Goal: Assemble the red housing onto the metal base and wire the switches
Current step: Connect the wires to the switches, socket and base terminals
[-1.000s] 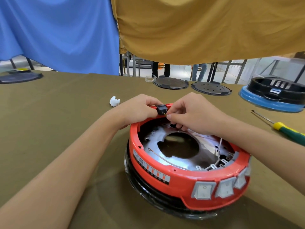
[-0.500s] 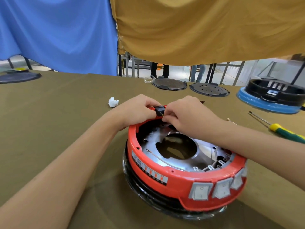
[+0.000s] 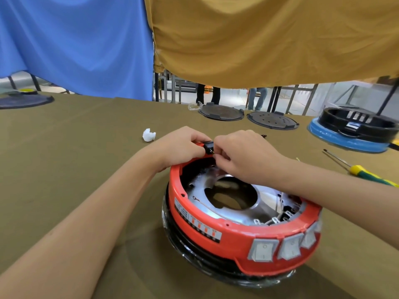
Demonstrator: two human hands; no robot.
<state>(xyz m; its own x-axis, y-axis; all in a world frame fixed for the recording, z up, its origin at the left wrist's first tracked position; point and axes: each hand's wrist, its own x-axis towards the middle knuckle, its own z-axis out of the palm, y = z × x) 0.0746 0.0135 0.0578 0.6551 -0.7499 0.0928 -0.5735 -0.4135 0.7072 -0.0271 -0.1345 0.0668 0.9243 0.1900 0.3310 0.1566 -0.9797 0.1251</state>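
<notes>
**Both hands at one black socket on the housing's far rim**

I saw my left hand curled around a small black plastic socket at the far rim of the round red plastic housing, while my right hand pinched at the same part from the other side. The housing sat on the shiny metal base plate, which had one central hole. I counted three white rocker switches along its near wall. On the olive cloth-covered table lay one green-and-yellow screwdriver, one crumpled white scrap, two dark round lids and one blue-rimmed black unit.
</notes>
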